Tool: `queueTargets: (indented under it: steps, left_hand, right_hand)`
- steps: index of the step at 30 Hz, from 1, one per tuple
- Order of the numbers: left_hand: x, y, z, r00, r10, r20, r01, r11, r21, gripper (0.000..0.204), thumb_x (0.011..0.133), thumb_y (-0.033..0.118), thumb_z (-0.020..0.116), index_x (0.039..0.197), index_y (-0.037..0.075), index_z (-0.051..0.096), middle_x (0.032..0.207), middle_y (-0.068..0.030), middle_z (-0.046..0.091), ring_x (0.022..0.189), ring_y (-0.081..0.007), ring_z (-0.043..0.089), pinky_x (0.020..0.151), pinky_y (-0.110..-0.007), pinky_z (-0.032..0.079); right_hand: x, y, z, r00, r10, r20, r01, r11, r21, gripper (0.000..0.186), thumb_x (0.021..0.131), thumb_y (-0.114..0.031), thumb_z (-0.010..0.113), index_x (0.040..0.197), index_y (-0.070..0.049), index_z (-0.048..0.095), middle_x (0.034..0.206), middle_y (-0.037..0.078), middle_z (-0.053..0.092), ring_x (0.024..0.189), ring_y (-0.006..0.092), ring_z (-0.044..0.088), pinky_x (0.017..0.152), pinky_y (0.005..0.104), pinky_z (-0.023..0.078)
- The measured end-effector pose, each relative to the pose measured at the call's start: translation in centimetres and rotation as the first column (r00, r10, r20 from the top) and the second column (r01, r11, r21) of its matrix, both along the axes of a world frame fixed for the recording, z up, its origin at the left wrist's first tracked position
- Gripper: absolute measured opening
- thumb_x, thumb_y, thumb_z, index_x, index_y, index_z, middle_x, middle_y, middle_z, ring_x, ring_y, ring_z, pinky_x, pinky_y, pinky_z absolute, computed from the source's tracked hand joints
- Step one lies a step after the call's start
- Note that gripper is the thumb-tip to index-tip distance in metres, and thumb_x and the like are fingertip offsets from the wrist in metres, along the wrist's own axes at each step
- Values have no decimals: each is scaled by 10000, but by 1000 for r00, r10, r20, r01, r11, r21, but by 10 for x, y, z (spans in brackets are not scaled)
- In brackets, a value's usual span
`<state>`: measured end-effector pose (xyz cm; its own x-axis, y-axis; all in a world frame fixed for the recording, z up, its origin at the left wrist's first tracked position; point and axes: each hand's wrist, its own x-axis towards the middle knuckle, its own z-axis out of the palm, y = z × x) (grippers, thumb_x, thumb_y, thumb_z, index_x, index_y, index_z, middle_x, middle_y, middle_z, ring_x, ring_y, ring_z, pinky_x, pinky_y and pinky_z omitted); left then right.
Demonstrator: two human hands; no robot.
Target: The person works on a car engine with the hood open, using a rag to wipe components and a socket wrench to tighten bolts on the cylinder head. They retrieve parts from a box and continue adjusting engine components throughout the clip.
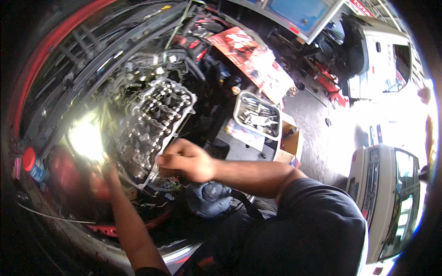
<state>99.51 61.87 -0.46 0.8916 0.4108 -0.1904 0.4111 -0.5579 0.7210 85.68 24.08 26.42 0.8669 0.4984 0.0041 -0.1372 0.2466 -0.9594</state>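
Observation:
An exposed engine cylinder head, silver with rows of shiny rounded parts, sits in the engine bay. At its lower right edge my right hand is closed, gripping something I cannot make out. My left hand is just below a glaring work light at the engine's left; glare and blur hide its fingers and whether it holds the light. A red-lidded bottle is farther left, and a blue-grey cloth bundle lies below my right forearm.
A tray of metal tools sits right of the engine, with a red printed board behind it and a cardboard box beside it. A red jack is on the floor. A white truck cab and light van stand at right.

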Motion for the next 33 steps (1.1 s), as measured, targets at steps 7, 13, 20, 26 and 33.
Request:
queueTargets:
  steps: [7, 13, 20, 26, 33]
  left_hand:
    - [-106, -32, 123, 885, -96, 456, 154, 984, -92, 403, 977, 258, 545, 1278, -9, 555, 1357, -191, 526, 1248, -300, 494, 1062, -401, 368]
    - [-213, -205, 247, 788, -339, 514, 347, 934, 84, 235, 931, 95, 592, 1131, -25, 570, 1164, -150, 584, 1087, -270, 546, 989, -381, 411]
    - [-248, -454, 265, 477, -634, 609, 671, 710, 213, 111, 827, -73, 549, 929, -29, 552, 1005, -173, 578, 942, -322, 582, 859, -365, 460]
    - [-233, -580, 226, 404, -780, 478, 767, 574, 289, 188, 721, -114, 545, 874, -13, 508, 983, -179, 531, 904, -363, 562, 822, -409, 464]
    - [-254, -652, 168, 236, -848, 474, 845, 420, 332, 264, 759, 2, 608, 1019, 21, 572, 1118, -180, 515, 1033, -382, 544, 886, -465, 457]
  right_hand:
    - [-93, -198, 35, 617, -558, 555, 756, 615, -223, 467, 1018, -324, 473, 663, -37, 571, 653, 17, 573, 601, 115, 491, 593, 319, 416]
    - [-76, -328, 25, 588, -717, 375, 778, 375, -504, 549, 988, -481, 523, 953, 50, 656, 687, 22, 599, 669, 128, 552, 622, 301, 433]
    - [-5, -399, -41, 806, -466, 364, 565, 425, -707, 439, 993, -385, 514, 1092, 37, 578, 993, 207, 663, 977, 254, 626, 871, 400, 460]
    - [6, -428, -96, 736, 432, 521, 330, 443, -834, 365, 937, -285, 554, 1212, -51, 611, 887, 196, 689, 815, 314, 677, 764, 429, 506]
    - [-18, -441, -138, 980, 129, 154, -15, 810, -586, 317, 861, -338, 654, 978, -48, 704, 772, 170, 662, 685, 277, 645, 644, 415, 492]
